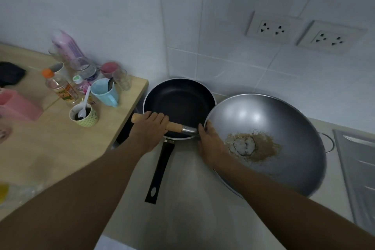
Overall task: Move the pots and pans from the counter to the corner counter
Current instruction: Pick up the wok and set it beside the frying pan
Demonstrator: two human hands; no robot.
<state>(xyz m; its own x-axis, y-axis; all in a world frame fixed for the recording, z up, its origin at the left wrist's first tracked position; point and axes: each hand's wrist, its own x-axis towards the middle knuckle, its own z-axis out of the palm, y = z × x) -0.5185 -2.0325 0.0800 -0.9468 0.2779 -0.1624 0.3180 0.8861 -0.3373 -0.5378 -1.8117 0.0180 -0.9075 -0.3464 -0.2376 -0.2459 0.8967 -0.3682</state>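
A large grey wok [284,128] with brown residue in its bottom sits tilted on the pale counter [182,199] at the right. Its wooden handle [174,125] reaches left over a black frying pan [178,103] that lies in the corner by the tiled wall. My left hand [149,130] grips that wooden handle. My right hand [211,144] holds the wok's left rim, thumb on the inner side. The frying pan's black handle [160,170] points toward me between my arms.
A wooden table [60,148] at the left carries bottles, glasses, a blue mug [105,92], a paper cup with a white spoon [84,115] and a pink box [18,105]. A sink drainboard [359,168] lies at the right. Two wall sockets [272,28] sit above.
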